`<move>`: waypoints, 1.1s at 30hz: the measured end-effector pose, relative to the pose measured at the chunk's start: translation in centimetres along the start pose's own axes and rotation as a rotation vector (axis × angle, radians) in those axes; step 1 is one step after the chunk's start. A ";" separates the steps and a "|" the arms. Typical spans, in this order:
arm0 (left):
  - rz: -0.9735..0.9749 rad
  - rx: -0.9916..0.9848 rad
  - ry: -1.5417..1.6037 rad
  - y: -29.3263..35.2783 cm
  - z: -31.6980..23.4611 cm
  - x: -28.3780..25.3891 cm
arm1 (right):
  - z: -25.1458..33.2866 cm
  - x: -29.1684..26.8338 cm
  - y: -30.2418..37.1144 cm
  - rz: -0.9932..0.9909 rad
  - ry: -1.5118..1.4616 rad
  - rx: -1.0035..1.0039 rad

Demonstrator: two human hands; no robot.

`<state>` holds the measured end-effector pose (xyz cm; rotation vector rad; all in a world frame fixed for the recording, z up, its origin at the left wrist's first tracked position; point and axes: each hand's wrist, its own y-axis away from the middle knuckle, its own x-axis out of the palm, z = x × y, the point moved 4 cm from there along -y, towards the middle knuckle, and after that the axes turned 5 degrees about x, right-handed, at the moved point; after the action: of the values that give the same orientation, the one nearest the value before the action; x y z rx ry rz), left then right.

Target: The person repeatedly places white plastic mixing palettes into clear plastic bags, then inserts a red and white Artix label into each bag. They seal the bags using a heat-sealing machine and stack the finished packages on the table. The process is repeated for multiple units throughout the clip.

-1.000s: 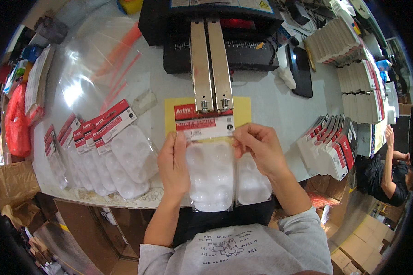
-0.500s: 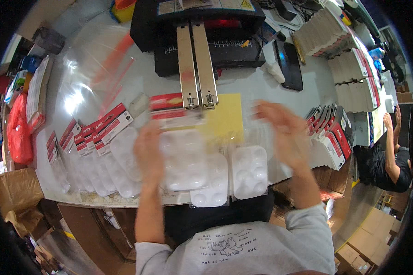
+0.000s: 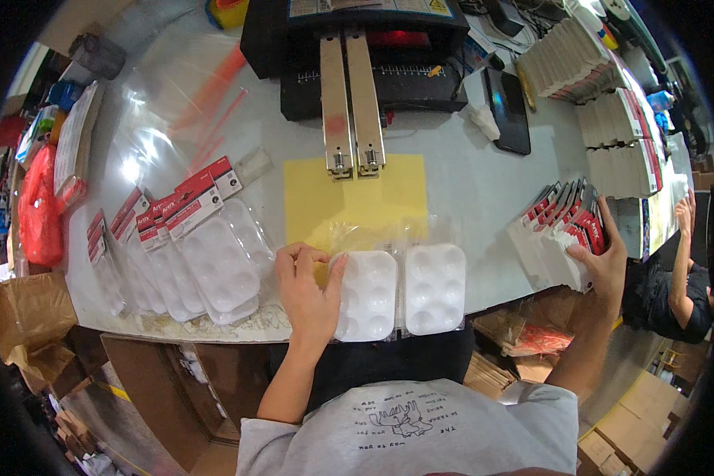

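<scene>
Two white plastic paint palettes with round wells, each in a clear bag, lie side by side at the table's front edge: a left palette and a right palette. My left hand rests beside the left one, thumb touching its upper left edge, with a gap between thumb and bent fingers. At the right, my right hand grips a fanned stack of red, black and white header cards, thumb on the near side and fingers around the far side. Bagged palettes with header cards overlap at the left.
A black machine with two metal arms stands at the back, over a yellow sheet. Clear plastic film lies back left. A phone and card stacks are at the right. Another person's hand shows far right.
A palette with a header card has moved from the middle onto the left pile. My left hand has come to the left bagged palette; my right hand has moved right to the card stack.
</scene>
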<state>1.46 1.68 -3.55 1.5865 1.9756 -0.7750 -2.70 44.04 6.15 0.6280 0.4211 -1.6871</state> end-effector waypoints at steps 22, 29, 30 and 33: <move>0.223 -0.314 0.810 1.2 -5.1 -2.7 | 14.1 21.0 2.3 0.653 -0.188 -0.213; 0.198 -0.268 0.765 0.6 -5.2 -2.1 | 14.0 20.6 3.0 0.752 -0.050 -0.207; 0.198 -0.251 0.761 0.5 -5.3 -2.2 | 14.2 20.4 2.7 0.678 -0.014 -0.236; 0.257 -0.376 0.810 0.6 -5.0 -2.0 | 14.6 19.9 2.0 0.440 0.000 -0.315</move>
<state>2.35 3.86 1.31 2.0254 2.1622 0.4028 -5.90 19.48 5.58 0.4477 0.4961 -1.1727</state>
